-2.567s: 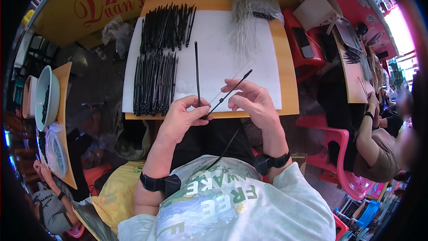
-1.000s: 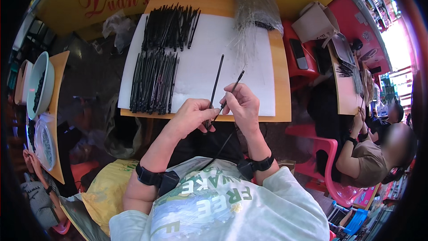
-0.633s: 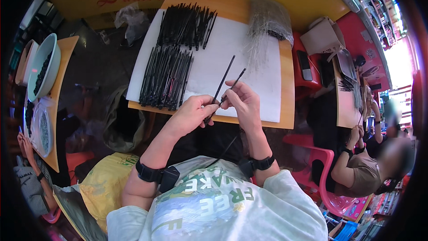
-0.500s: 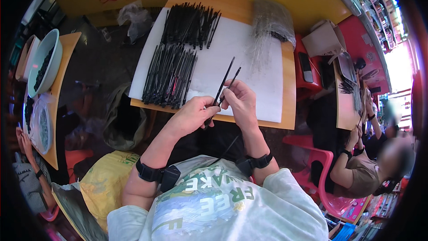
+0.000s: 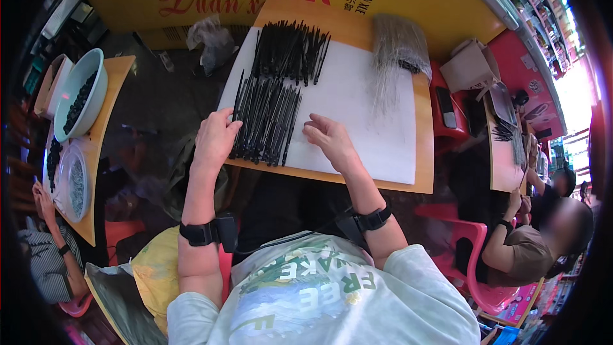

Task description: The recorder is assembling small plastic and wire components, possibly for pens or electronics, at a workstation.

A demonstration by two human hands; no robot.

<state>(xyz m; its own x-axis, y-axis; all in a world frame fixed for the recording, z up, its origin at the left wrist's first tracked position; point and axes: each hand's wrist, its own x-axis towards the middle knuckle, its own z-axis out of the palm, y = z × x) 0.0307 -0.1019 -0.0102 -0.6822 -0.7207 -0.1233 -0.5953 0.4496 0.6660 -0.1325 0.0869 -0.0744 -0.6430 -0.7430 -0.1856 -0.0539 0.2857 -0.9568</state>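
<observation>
Two rows of thin black sticks lie on a white sheet (image 5: 377,147) over the wooden table, one behind the other. The far row (image 5: 287,51) is bunched near the back. At the left side of the near row (image 5: 265,121), my left hand (image 5: 216,137) rests its fingertips against the outermost sticks, thumb apart from the fingers, gripping nothing visible. My right hand (image 5: 333,144) hovers just right of that row, fingers loosely bent and apart, with nothing in them. Black bands circle both my forearms.
A clear plastic bag of thin pale strands (image 5: 399,45) lies at the table's back right. To the left, another table carries a pale green basin (image 5: 96,99) of black pieces and a clear tub (image 5: 76,185). People sit on both sides; a pink chair (image 5: 476,255) stands right.
My hands have parted, and the dark sticks they held are no longer in them. The left moved to the near row's left side; the right stayed to its right. The view shifted slightly.
</observation>
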